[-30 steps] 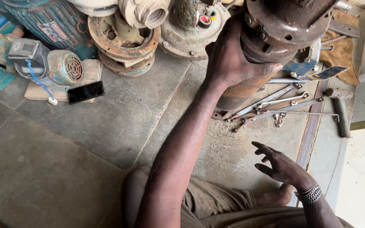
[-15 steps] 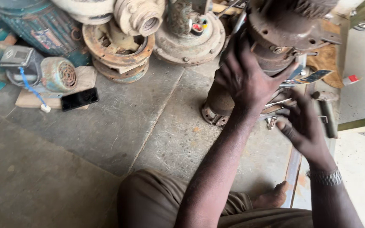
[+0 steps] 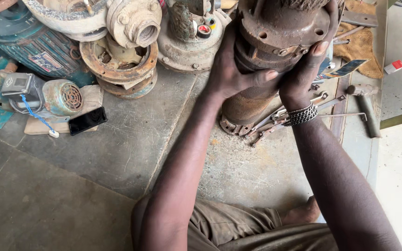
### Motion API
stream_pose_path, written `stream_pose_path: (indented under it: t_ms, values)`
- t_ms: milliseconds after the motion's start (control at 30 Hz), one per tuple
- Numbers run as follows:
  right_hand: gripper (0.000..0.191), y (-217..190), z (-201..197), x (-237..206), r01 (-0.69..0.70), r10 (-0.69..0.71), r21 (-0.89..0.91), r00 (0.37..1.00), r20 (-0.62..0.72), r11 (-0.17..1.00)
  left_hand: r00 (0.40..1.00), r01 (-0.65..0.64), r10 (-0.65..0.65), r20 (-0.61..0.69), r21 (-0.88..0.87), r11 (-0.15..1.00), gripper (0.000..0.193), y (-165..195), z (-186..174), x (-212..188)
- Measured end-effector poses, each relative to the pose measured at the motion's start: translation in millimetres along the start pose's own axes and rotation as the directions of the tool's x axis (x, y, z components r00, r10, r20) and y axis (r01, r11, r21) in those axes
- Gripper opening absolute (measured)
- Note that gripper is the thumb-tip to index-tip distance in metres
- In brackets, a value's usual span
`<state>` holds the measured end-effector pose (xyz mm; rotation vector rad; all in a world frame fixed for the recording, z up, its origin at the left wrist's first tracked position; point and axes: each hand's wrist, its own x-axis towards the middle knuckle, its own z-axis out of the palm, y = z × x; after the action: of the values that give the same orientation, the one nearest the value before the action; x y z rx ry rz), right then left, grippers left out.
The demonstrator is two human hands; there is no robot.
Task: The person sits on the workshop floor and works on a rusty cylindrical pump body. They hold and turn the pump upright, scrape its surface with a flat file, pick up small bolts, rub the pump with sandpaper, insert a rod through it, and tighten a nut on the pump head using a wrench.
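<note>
Closest to us is a bent knee in brown trousers (image 3: 238,227), with a bare foot (image 3: 303,214) on the gray floor (image 3: 94,186). Two arms reach up from there. The left hand (image 3: 231,69) is wrapped around the left side of a big rusty pump body (image 3: 275,51), with its thumb pressed across the front. The right hand (image 3: 303,74) holds the right side, fingers curled up onto the rim, so each grip is closed tight on the rusty metal. A shiny bracelet (image 3: 299,115) sits on the right wrist. The pump body stands on its end on the floor, tilted a little, right between the two hands. Just beside its bottom lie some wrenches (image 3: 298,111). Off to the left, a black phone (image 3: 87,120) lies flat near a small motor with a round grille (image 3: 63,96). Farther back are rusty pump parts (image 3: 122,56) and a big blue-green motor (image 3: 29,46). A brown cloth (image 3: 361,46) lies at the far right.
</note>
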<state>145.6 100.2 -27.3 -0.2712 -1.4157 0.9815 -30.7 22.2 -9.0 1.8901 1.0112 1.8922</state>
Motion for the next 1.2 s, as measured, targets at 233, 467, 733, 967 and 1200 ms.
stream_pose_path:
  t_ms: [233,467,733,967,1200]
  values:
    - [0.086,56.5,-59.8,17.4,-0.118,0.112,0.12,0.992,0.05,0.986,0.926,0.018,0.076,-0.369,0.244,0.97,0.11,11.7,54.0,-16.2]
    - [0.088,46.8,-49.1,14.7,-0.106,0.097,0.173,0.993,0.062,0.979,0.933,-0.037,0.126,-0.336,0.261,0.965,0.108,-1.1,56.8,-11.8]
    - [0.094,1.1,16.6,5.4,0.069,-0.12,-0.341,0.984,-0.128,0.937,0.988,-0.085,0.085,-0.126,0.005,0.996,0.112,-28.9,12.9,-0.1]
    - [0.087,36.7,-12.1,25.3,-0.065,0.056,0.158,0.997,0.06,0.985,0.948,-0.011,0.074,-0.311,0.198,0.98,0.11,-20.9,39.6,-7.3]
    - [0.09,41.2,-34.5,20.5,-0.129,0.108,0.208,0.988,0.109,0.97,0.953,-0.036,0.116,-0.281,0.275,0.961,0.109,-23.1,47.0,-3.0]
